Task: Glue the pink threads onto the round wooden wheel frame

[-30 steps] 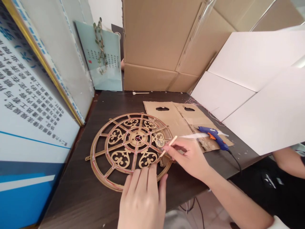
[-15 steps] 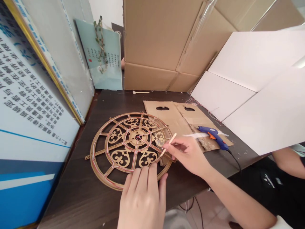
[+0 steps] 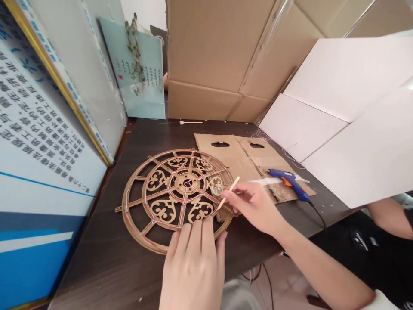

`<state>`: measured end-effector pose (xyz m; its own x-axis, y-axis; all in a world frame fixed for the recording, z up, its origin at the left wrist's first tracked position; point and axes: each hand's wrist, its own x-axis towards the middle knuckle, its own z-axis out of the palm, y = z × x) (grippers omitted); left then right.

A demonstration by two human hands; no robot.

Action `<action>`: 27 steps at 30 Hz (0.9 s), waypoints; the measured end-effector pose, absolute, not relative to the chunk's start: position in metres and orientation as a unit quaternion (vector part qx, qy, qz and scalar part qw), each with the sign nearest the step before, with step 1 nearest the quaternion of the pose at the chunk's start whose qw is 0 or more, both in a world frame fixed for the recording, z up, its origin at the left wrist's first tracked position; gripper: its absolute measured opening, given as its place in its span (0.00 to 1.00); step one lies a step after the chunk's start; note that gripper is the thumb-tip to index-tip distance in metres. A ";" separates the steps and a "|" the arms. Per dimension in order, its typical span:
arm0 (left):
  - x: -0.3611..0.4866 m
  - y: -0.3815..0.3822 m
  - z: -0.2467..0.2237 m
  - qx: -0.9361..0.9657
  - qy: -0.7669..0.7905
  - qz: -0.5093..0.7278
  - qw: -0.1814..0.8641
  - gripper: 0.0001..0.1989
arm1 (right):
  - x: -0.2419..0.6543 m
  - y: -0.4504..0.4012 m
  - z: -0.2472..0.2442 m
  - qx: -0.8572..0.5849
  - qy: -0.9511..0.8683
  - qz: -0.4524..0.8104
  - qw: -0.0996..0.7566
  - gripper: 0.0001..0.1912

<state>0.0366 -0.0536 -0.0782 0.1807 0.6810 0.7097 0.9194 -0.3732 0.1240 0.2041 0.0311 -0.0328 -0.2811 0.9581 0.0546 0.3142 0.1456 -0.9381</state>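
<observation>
A round, openwork wooden frame point(image 3: 180, 186) with scroll ornaments and spokes lies on the dark table, its right side over a cardboard sheet. Thin red and whitish wire runs along its rings and spokes. My left hand point(image 3: 193, 262) grips the near rim, fingers bent over it and thumb to the right; fingertips are partly hidden. Pinched between the thumb and fingers of my right hand point(image 3: 256, 206) is a thin, pale wooden stick point(image 3: 230, 192), tilted. Its lower tip meets the frame's inner ring at the right front, near my left fingertips.
A blue glue gun point(image 3: 290, 181) rests on the cardboard sheet point(image 3: 240, 153), its cord trailing off the right edge. A cotton-swab-like stick point(image 3: 190, 122) lies at the back. Large cardboard point(image 3: 209, 51) and white panels point(image 3: 322, 77) bound the table. Another person's arm point(image 3: 392, 217) shows at right.
The view has shifted slightly. My right hand keeps the stick at the same part of the ring, and my left hand stays on the rim.
</observation>
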 end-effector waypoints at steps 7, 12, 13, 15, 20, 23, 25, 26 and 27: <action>0.037 -0.054 -0.077 -0.748 -0.541 -0.349 0.159 0.09 | 0.205 0.032 -0.034 -0.448 -0.684 0.439 0.373 0.20; 0.037 -0.055 -0.077 -0.746 -0.542 -0.353 0.158 0.09 | 0.208 0.029 -0.036 -0.441 -0.729 0.379 0.360 0.13; 0.037 -0.055 -0.078 -0.747 -0.542 -0.352 0.155 0.09 | 0.209 0.028 -0.037 -0.436 -0.745 0.356 0.359 0.12; 0.037 -0.055 -0.078 -0.749 -0.542 -0.350 0.151 0.10 | 0.211 0.026 -0.037 -0.418 -0.772 0.313 0.362 0.10; 0.035 -0.053 -0.079 -0.752 -0.538 -0.355 0.139 0.10 | 0.212 0.022 -0.039 -0.389 -0.794 0.273 0.380 0.08; 0.034 -0.050 -0.080 -0.753 -0.530 -0.362 0.147 0.11 | 0.212 0.022 -0.040 -0.396 -0.793 0.264 0.381 0.09; 0.032 -0.049 -0.080 -0.754 -0.524 -0.364 0.155 0.11 | 0.212 0.022 -0.040 -0.407 -0.785 0.261 0.387 0.09; 0.032 -0.048 -0.079 -0.756 -0.520 -0.365 0.159 0.11 | 0.212 0.023 -0.040 -0.413 -0.780 0.262 0.392 0.09; 0.031 -0.047 -0.079 -0.757 -0.516 -0.365 0.164 0.10 | 0.212 0.023 -0.040 -0.419 -0.774 0.264 0.395 0.10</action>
